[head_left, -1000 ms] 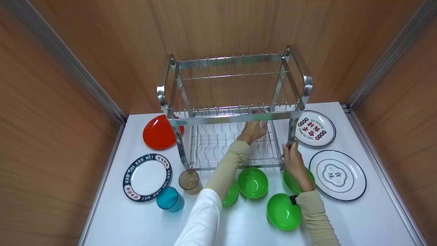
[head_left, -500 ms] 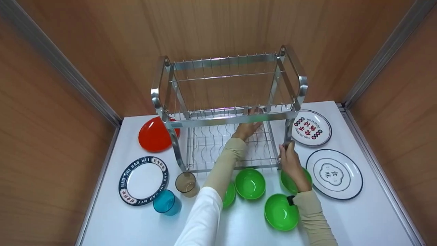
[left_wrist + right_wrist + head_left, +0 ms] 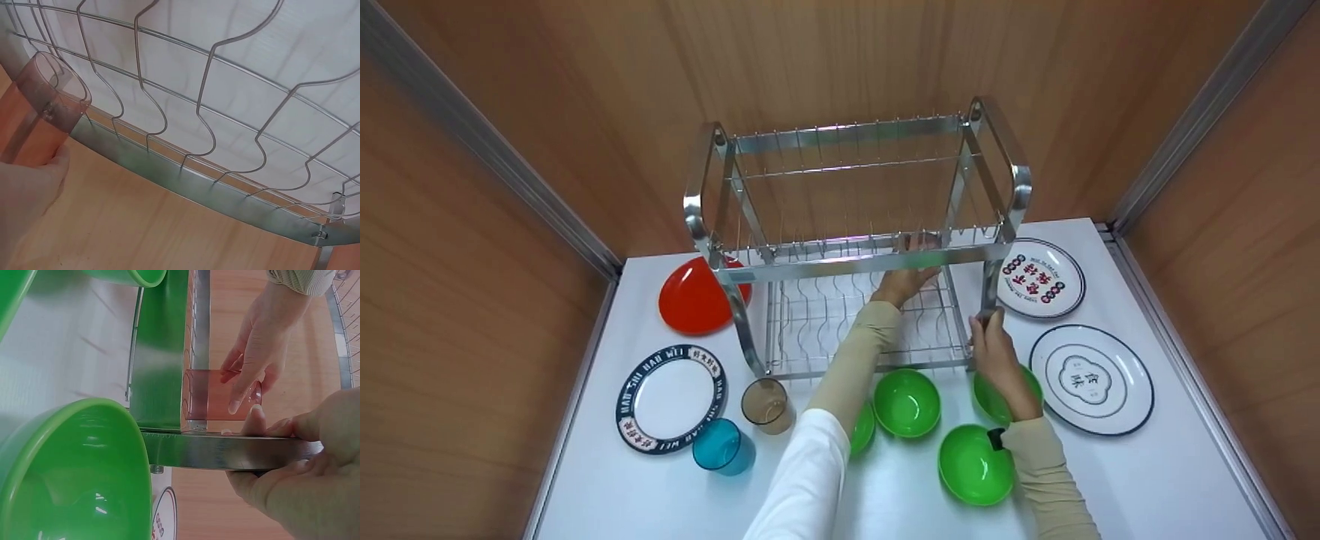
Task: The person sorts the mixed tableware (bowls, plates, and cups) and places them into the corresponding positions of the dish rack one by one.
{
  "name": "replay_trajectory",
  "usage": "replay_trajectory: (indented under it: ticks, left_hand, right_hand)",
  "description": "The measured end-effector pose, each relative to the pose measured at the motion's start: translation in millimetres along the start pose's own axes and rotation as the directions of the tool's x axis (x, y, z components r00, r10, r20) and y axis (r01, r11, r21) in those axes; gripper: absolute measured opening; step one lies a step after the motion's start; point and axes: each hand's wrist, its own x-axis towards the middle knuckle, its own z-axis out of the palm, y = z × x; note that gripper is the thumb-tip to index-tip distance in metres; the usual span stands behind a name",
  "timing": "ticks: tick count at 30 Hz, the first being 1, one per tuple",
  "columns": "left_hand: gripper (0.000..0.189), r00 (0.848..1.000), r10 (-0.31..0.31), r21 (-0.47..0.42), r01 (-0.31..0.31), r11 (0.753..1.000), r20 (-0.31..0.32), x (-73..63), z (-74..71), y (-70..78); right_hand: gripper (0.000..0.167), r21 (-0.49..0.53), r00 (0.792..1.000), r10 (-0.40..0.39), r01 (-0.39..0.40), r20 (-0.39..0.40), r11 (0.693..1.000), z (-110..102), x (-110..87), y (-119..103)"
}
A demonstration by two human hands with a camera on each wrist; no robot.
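In the head view my left hand [image 3: 901,285] reaches under the upper tier of a two-tier metal dish rack [image 3: 855,264]. It holds a clear pinkish glass [image 3: 216,396] at the back right of the lower tier. The glass lies along the wires in the right wrist view, with the thumb and fingers around its base end. From the left wrist view the glass rim [image 3: 62,79] points toward the wire grid. My right hand [image 3: 997,352] grips the rack's right front upright, thumb on one side and fingers on the other. A green bowl [image 3: 986,401] is partly hidden beneath the right forearm.
More green bowls [image 3: 907,403] stand in front of the rack. A brown glass [image 3: 767,406] and a blue glass [image 3: 724,448] are at front left. A red plate [image 3: 694,296] and blue-rimmed plate [image 3: 673,399] lie left, two white plates [image 3: 1091,379] right. Wooden walls enclose the table.
The head view has shifted a little, so everything sits slightly farther left. My left fingers look more spread around the glass; the right hand keeps its grip on the upright.
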Motion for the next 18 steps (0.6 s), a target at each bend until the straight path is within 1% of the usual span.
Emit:
replay_trajectory:
  ticks: [2, 4, 6, 7, 9, 11, 13, 14, 18]
  left_hand:
    - [0.096, 1.000, 0.012, 0.001, -0.012, 1.000, 0.007, -0.7, -0.6, 0.6]
    - [0.097, 0.999, 0.029, 0.032, -0.030, 0.999, 0.021, -0.3, -1.4, 1.2]
    - [0.095, 0.997, 0.069, 0.083, -0.071, 0.994, 0.022, 0.6, -3.3, 2.8]
    - [0.095, 0.996, 0.084, 0.089, -0.086, 0.992, 0.023, 1.0, -4.3, 3.4]
    - [0.095, 0.995, 0.102, 0.118, -0.103, 0.988, 0.011, 1.4, -5.9, 4.7]
    - [0.093, 0.995, 0.102, 0.129, -0.102, 0.986, 0.001, 1.5, -8.3, 5.6]
    - [0.090, 0.998, 0.063, 0.113, -0.062, 0.992, -0.001, 0.4, -10.3, 5.9]
    - [0.088, 0.998, 0.055, 0.118, -0.054, 0.992, -0.006, 0.0, -11.1, 5.9]
    - [0.079, 0.998, 0.055, 0.137, -0.054, 0.989, -0.006, -2.2, -13.5, 5.0]
  right_hand:
    - [0.011, 0.012, 1.000, 0.009, -0.009, 0.007, 1.000, 0, -0.4, 0]
    - [0.012, 0.014, 1.000, 0.012, -0.012, 0.010, 1.000, 0, -0.4, 0]
    - [0.012, 0.016, 1.000, -0.009, 0.009, 0.002, 1.000, -1, 0.1, 0]
    - [0.011, 0.017, 1.000, -0.018, 0.018, -0.003, 1.000, -1, 0.3, 1]
    - [0.010, 0.006, 0.999, -0.046, 0.046, -0.016, 0.999, 0, 1.0, 1]
    - [0.011, 0.008, 0.998, -0.062, 0.062, -0.025, 0.998, 0, 1.5, 2]
    - [0.011, 0.010, 0.999, -0.044, 0.044, -0.021, 0.999, 1, 1.7, 2]
    - [0.012, 0.011, 0.999, -0.035, 0.035, -0.019, 0.999, 1, 1.5, 2]
    - [0.012, 0.012, 1.000, 0.006, -0.006, 0.000, 1.000, 2, -0.3, 2]
